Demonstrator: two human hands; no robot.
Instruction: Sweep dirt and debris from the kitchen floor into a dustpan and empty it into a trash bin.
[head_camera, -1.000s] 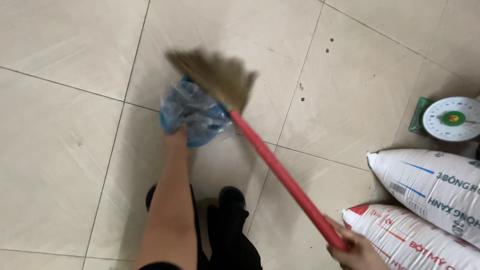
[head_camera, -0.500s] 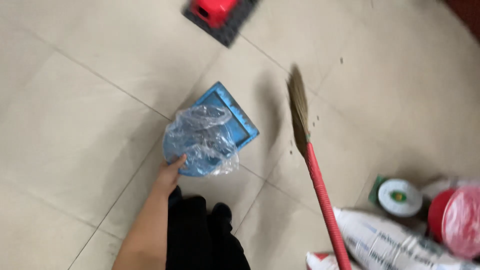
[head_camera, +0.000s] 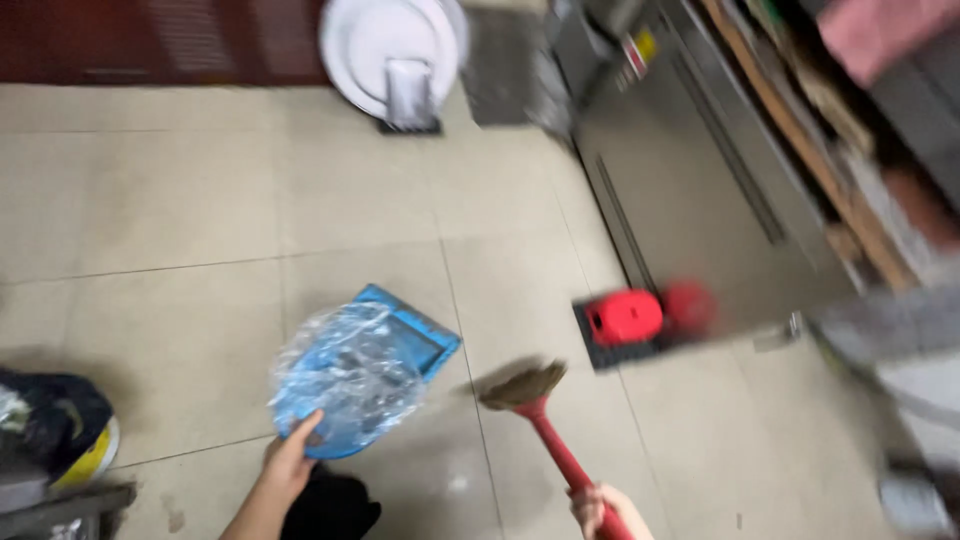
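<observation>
Fingers of the left hand (head_camera: 292, 462) curl around the near rim of a blue plastic dustpan wrapped in clear crinkled film (head_camera: 355, 368), held above the beige tiled floor (head_camera: 180, 230). To its right, the right hand (head_camera: 600, 508) is closed around the red handle of a straw-bristled broom (head_camera: 540, 415); its bristles hang just beside the dustpan's far corner.

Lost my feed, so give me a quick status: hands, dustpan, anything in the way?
Left hand grips blue dustpan, plastic-wrapped, lifted off the floor. Right hand holds red-handled broom, bristles down. Red object on dark mat ahead right.
</observation>
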